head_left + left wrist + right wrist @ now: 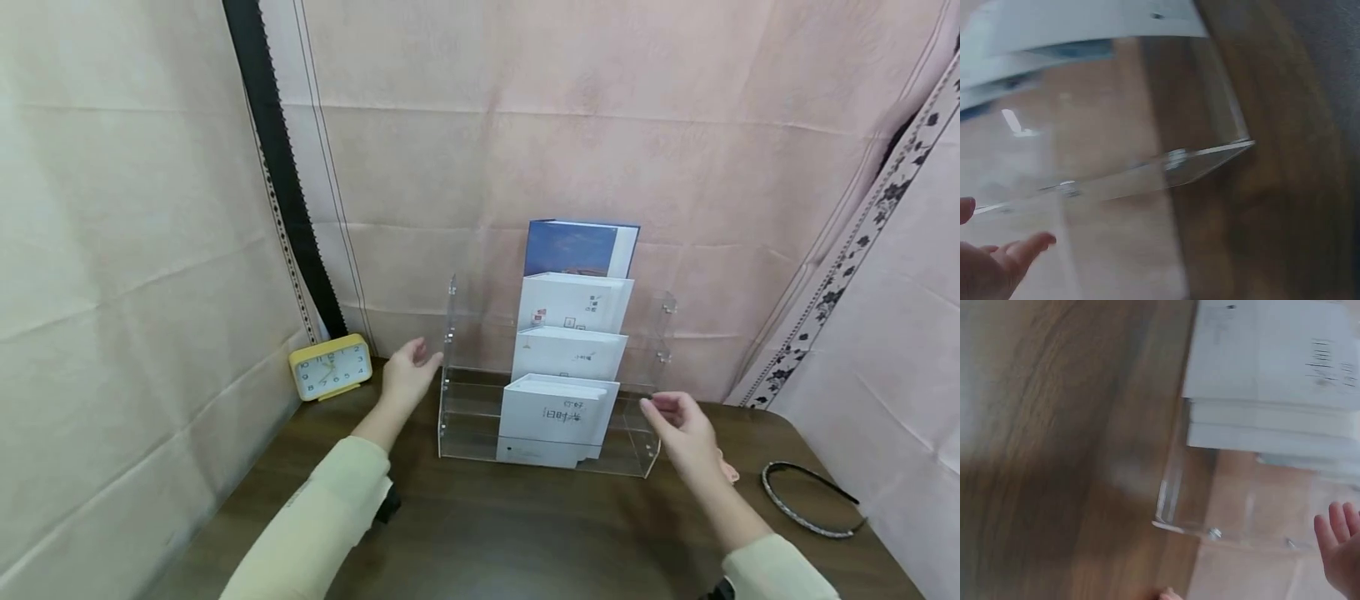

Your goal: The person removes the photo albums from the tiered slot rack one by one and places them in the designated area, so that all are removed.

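Shows left hand (405,379) and right hand (684,429) relaxed, well apart, flanking clear rack (468,437) on table (487,533); cannot tell if touching. Displays books (570,354) in rising tiers, apparently to keep each front visible.

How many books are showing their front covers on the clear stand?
4: the blue-and-white book at the top back, then, stepping down towards the front, the upper white book, middle white book and bottom white book. More may be hidden behind them.
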Motion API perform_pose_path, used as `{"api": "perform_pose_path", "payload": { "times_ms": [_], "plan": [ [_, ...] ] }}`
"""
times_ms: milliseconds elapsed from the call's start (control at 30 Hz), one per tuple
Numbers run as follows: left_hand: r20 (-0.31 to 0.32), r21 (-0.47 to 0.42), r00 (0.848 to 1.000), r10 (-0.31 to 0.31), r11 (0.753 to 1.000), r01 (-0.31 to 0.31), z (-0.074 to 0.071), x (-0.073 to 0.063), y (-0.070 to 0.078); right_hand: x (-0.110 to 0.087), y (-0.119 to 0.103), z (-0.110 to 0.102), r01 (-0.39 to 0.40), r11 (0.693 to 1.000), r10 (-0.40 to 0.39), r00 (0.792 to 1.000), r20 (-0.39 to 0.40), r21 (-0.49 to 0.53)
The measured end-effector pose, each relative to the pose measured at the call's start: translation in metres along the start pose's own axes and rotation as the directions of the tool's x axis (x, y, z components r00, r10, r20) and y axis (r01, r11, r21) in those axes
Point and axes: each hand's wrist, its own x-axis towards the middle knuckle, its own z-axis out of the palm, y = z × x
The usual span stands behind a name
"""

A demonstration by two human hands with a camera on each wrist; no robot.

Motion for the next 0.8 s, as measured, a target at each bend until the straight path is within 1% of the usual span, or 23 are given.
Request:
{"api": "perform_pose_path", "payload": {
  "times_ms": [67, 133, 200, 267, 333, 400, 500, 567, 600, 700, 800],
  "plan": [
    [0.004, 0.028, 0.999, -0.042, 0.999, 0.042, 0.013, 0.005, -0.012, 0.005, 0.008, 0.014, -0.019, 1.0, 0.019, 0.998, 0.052, 0.003],
    [-0.008, 0.055, 0.999, -0.049, 0.997, 0.049, 0.024, 0.008, -0.022, 0.008, 0.012, 0.028, -0.028, 0.999, 0.03, 0.995, 0.098, -0.02],
    [-0.032, 0.089, 0.999, -0.023, 0.996, 0.026, 0.033, 0.009, -0.029, 0.009, 0.016, 0.039, -0.028, 0.999, 0.033, 0.991, 0.13, -0.043],
    [-0.062, 0.114, 0.998, 0.018, 0.993, -0.011, 0.038, 0.01, -0.033, 0.008, 0.018, 0.049, -0.031, 0.998, 0.038, 0.989, 0.14, -0.052],
    [-0.089, 0.145, 0.993, 0.072, 0.988, -0.059, 0.041, 0.01, -0.035, 0.007, 0.02, 0.058, -0.044, 0.998, 0.051, 0.987, 0.151, -0.047],
    [-0.099, 0.18, 0.988, 0.115, 0.979, -0.096, 0.042, 0.01, -0.037, 0.004, 0.023, 0.065, -0.063, 0.997, 0.071, 0.983, 0.167, -0.055],
    [-0.075, 0.249, 0.984, 0.164, 0.958, -0.141, 0.043, 0.01, -0.038, 0.0, 0.027, 0.073, -0.097, 0.993, 0.107, 0.974, 0.2, -0.061],
    [-0.051, 0.291, 0.982, 0.184, 0.943, -0.161, 0.044, 0.01, -0.038, -0.001, 0.03, 0.077, -0.101, 0.994, 0.109, 0.972, 0.206, -0.05],
    [-0.04, 0.308, 0.982, 0.186, 0.937, -0.165, 0.044, 0.011, -0.037, 0.0, 0.03, 0.078, -0.094, 0.995, 0.1, 0.975, 0.196, -0.039],
    [-0.009, 0.329, 0.984, 0.179, 0.929, -0.166, 0.045, 0.012, -0.035, 0.003, 0.032, 0.08, -0.066, 0.998, 0.064, 0.984, 0.166, 0.002],
    [-0.002, 0.329, 0.989, 0.145, 0.934, -0.137, 0.046, 0.012, -0.032, 0.007, 0.031, 0.08, -0.02, 1.0, 0.019, 0.987, 0.158, 0.005]
  ]
}}
